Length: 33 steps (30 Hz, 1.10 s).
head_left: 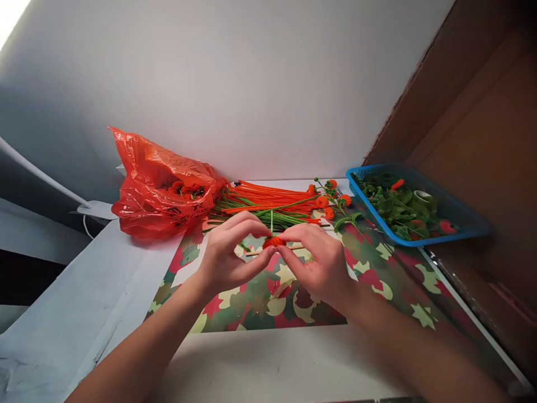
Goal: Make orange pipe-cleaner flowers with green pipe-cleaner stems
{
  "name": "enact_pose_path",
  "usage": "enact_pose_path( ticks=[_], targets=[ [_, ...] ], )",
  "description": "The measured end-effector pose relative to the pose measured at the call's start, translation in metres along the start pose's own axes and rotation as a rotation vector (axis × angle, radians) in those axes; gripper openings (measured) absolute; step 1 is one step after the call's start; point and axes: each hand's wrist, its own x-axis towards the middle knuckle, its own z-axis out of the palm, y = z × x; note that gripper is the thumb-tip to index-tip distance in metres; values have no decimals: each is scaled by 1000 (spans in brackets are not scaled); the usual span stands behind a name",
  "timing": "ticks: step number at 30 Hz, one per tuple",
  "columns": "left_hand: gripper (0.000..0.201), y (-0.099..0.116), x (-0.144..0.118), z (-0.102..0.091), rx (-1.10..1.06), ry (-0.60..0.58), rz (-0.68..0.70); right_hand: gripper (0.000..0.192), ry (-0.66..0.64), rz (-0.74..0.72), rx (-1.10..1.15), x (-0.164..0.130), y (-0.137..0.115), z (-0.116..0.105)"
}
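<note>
Both hands met above the patterned mat (380, 263), the left hand (229, 254) and right hand (319, 263) each pinching a small orange pipe-cleaner flower (272, 242) between thumb and fingertips. Behind lay a bundle of orange and green pipe cleaners (268, 204), flanked by an orange plastic bag (161, 184) and a blue basket (457, 215).

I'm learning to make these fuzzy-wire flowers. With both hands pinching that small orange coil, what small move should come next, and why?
Probably another small turn of the orange coil. The left hand and right hand pinch it from either side above a thin wooden stick, and it looks small beside the finished orange blooms behind.
</note>
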Motion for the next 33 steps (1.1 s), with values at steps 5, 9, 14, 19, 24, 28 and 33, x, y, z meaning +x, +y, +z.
enact_pose_path(
  ticks=[5, 9, 14, 19, 24, 28, 33],
  targets=[
    [14, 6, 3, -3, 131, -87, 53, 8, 17, -18, -23, 1, 2, 0],
    [10, 6, 2, 1, 144, -73, 40, 11, 21, 42, 39, 1, 3, 0],
    [6, 11, 0, 2, 164, -92, -14, 13, 47, -4, 50, -1, 4, 1],
    [5, 12, -1, 1, 136, -115, -71, 14, 60, 17, 49, -3, 6, 1],
    [11, 11, -1, 3, -17, -108, -183, 14, 45, 54, 59, 0, 5, -3],
    [12, 12, -3, 13, -278, -3, -409, 17, 132, 154, 55, 1, 2, -1],
    [20, 11, -6, 27, -554, 123, -671, 12, 195, 227, 69, -1, 0, 5]
  ],
)
